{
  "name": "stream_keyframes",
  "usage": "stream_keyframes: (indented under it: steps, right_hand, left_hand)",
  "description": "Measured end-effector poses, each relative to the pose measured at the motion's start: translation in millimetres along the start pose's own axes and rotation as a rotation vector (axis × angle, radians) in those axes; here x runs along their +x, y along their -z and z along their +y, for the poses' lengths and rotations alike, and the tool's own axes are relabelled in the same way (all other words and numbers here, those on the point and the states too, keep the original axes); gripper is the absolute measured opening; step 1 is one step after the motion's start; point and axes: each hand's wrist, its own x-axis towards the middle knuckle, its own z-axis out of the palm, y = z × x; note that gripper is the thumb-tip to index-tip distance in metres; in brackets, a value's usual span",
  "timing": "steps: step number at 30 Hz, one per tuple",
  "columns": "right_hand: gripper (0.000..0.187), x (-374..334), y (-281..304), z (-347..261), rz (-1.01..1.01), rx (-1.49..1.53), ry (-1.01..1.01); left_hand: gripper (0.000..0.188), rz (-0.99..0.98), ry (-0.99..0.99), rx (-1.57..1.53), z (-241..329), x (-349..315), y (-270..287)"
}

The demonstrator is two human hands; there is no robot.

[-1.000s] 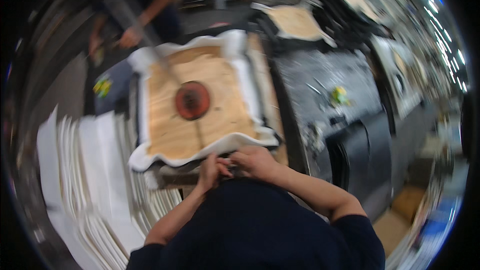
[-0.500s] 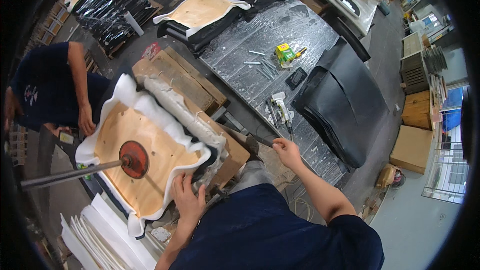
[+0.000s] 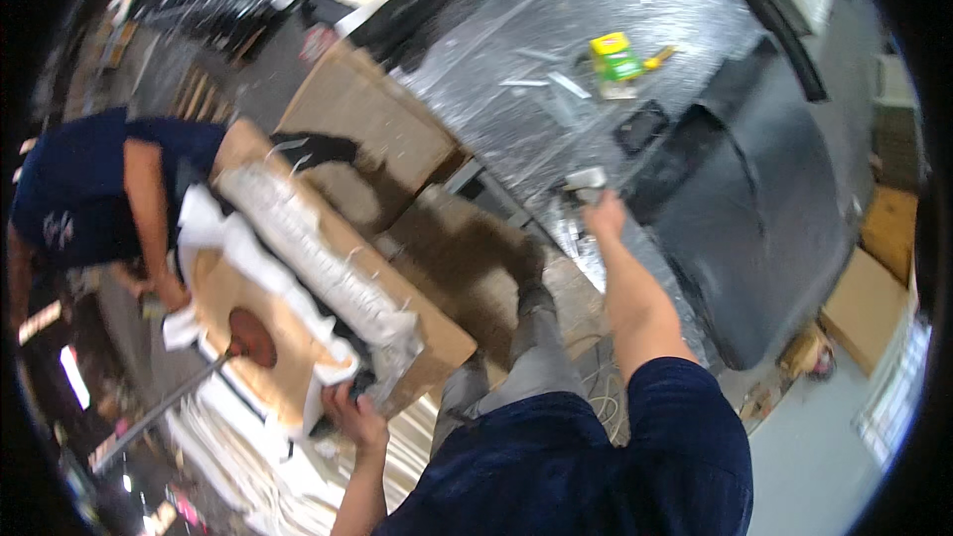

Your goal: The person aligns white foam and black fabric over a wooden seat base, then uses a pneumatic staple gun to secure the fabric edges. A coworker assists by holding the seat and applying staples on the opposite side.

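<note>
A wooden panel with white padding wrapped round its edge lies at the left, under a red round press disc on a metal rod. At its near corner my left hand is closed, fingers curled on the edge of a black cover. My right hand reaches to the table's near edge and grips a silver staple gun. Motion blur softens both hands, and the fingers hide much of the gun.
On the plastic-covered table are a yellow-green box, metal strips, a black phone-like slab and stacked black sheets. A co-worker stands at left, hand by the panel. White sheets stand below it.
My right hand has moved up and closed on the staple gun. The left hand stays at the panel's near corner, fingers more curled. The view has shifted, and the co-worker leans closer.
</note>
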Motion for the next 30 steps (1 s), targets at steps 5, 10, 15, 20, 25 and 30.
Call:
stream_keyframes:
  steps: [5,10,15,20,25,30]
  right_hand:
    - [0.072,8,8,6,0.046,0.184,0.023]
    - [0.07,-48,-1,2,0.077,0.303,0.259]
    - [0.055,-135,23,6,0.135,0.694,0.432]
    - [0.043,-260,56,13,-0.006,0.994,0.393]
    - [0.04,-418,40,1,-0.054,0.995,0.451]
    - [0.049,-500,8,-27,-0.348,0.964,0.412]
  left_hand:
    - [0.049,-0.08,0.061,-0.068,-5,3,-8]
    - [0.046,-0.052,0.023,-0.234,-8,-1,34]
    - [0.041,-0.016,-0.069,-0.012,-49,-16,67]
    - [0.039,-0.028,-0.179,-0.128,-92,-22,52]
    - [0.03,-0.053,-0.281,-0.221,-101,10,38]
    - [0.032,-0.047,-0.399,-0.211,-111,30,28]
